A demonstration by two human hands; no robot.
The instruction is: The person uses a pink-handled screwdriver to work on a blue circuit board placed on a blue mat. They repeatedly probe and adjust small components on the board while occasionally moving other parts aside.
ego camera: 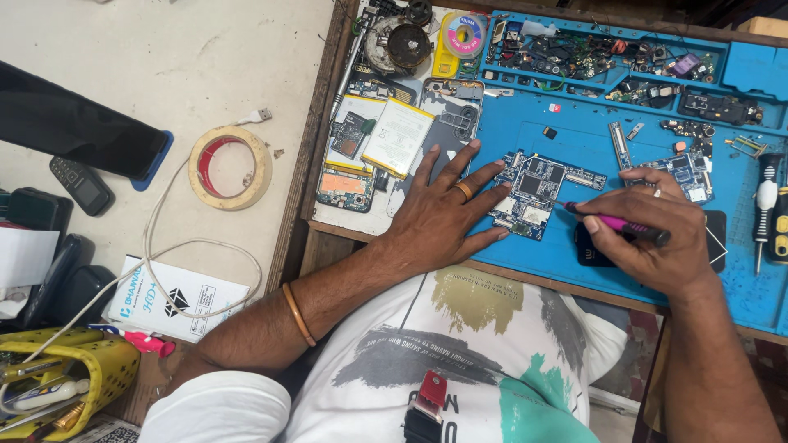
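The work in hand looks like fine probing or unscrewing on a phone circuit board (532,190), which lies flat on the blue repair mat (574,246) covering this part of the surface. The left hand (443,215) is spread flat with fingers apart, its fingertips pressing the board's near left edge to pin it down; it grips nothing. The right hand (648,234), just right of the board, is closed around a slim pink-handled screwdriver (616,223), whose thin metal tip reaches toward the board's right side; whether the tip actually touches a component is too small to tell. Left of the board, touching the mat's edge, lie an opened phone body with a pale battery (398,135) and a loose back cover. Further left of the board, well apart from it, a roll of tape (230,166) rests by a white cable (156,246). Beyond the board, the mat's tray (607,61) holds small parts. Judging from this, the next move calls for a steady, light tip placement while the left hand keeps the board from sliding.
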